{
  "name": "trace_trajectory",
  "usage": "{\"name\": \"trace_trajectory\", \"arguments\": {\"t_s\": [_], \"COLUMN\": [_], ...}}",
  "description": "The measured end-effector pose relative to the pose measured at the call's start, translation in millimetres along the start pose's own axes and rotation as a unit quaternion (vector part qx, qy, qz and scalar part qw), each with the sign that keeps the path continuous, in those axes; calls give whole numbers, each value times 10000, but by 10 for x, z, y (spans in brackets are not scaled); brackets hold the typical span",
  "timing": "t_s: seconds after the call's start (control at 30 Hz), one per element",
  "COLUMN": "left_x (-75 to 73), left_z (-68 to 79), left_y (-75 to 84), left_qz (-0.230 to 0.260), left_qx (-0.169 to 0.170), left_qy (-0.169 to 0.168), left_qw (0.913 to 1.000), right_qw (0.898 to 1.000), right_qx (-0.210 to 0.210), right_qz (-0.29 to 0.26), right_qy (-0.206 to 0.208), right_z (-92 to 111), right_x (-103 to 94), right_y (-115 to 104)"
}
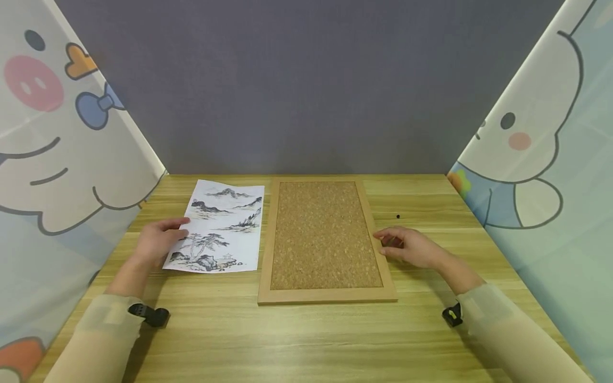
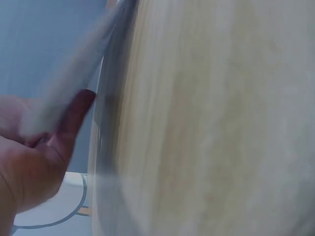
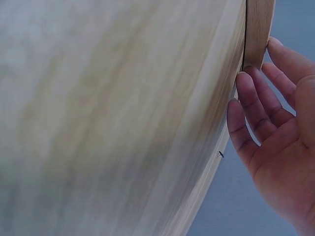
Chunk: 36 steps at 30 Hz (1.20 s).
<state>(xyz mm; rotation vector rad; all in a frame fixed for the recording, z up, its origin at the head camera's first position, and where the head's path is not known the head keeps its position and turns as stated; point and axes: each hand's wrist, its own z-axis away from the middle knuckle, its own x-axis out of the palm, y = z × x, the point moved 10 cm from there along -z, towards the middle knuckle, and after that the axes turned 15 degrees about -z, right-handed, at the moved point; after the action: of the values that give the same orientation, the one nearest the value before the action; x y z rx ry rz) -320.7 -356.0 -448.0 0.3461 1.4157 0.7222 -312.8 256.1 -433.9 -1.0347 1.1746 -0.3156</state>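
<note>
A white sheet of paper (image 1: 225, 218) printed with ink-style mountains, pines and rocks is at the left of the corkboard. My left hand (image 1: 160, 242) pinches its left edge; in the left wrist view the hand (image 2: 37, 157) has the blurred paper (image 2: 69, 73) between thumb and fingers, tilted up from the table. The corkboard (image 1: 328, 234), with a light wooden frame, lies flat in the middle. My right hand (image 1: 407, 247) touches the right side of that frame. In the right wrist view its loosely bent fingers (image 3: 253, 103) rest at the frame's edge (image 3: 258, 29).
A small black object (image 1: 398, 216) lies on the table right of the board, just beyond my right hand. The wood-grain table (image 1: 325, 340) ends at a dark grey panel (image 1: 306, 90). Cartoon-printed cloth (image 1: 72, 138) hangs at both sides.
</note>
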Motion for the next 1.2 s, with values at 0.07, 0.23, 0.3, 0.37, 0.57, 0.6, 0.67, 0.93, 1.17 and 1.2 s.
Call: {"name": "trace_trajectory", "arguments": {"t_s": [0.07, 0.23, 0.3, 0.37, 0.57, 0.6, 0.67, 0.93, 1.17, 1.2], "left_x": [-34, -102, -111, -117, -103, -94, -69, 26, 145, 158], "left_z": [-2, -13, -21, -26, -27, -24, -19, -4, 42, 50], "left_y": [-13, 1, -2, -9, 104, 141, 211, 434, 596, 622], "left_qz": [229, 666, 784, 903, 1270, 1362, 1572, 2125, 2629, 2660], "left_qx": [-30, -23, -101, -223, -209, -161, -65, 251, 365, 401], "left_qy": [109, 398, 446, 466, 462, 452, 422, 338, 86, 62], "left_qw": [9997, 9970, 9959, 9946, 9906, 9895, 9866, 9763, 9641, 9631], "right_qw": [10000, 10000, 9999, 9999, 9999, 9999, 9999, 9999, 9999, 9999], "right_qx": [13, 86, 95, 93, 108, 107, 97, 107, 100, 103], "right_qz": [6, -12, -6, 13, 25, 18, 23, 27, -15, -22], "right_qy": [2, -27, -38, -44, -48, -51, -52, -62, -50, -50], "right_z": [-4, -5, -6, -7, -9, -11, -15, -24, -28, -28], "right_x": [-2, -1, 0, 0, -4, -4, -4, 0, -4, -4], "right_y": [2, 2, 4, 7, 6, 4, 0, 21, 22, 22]}}
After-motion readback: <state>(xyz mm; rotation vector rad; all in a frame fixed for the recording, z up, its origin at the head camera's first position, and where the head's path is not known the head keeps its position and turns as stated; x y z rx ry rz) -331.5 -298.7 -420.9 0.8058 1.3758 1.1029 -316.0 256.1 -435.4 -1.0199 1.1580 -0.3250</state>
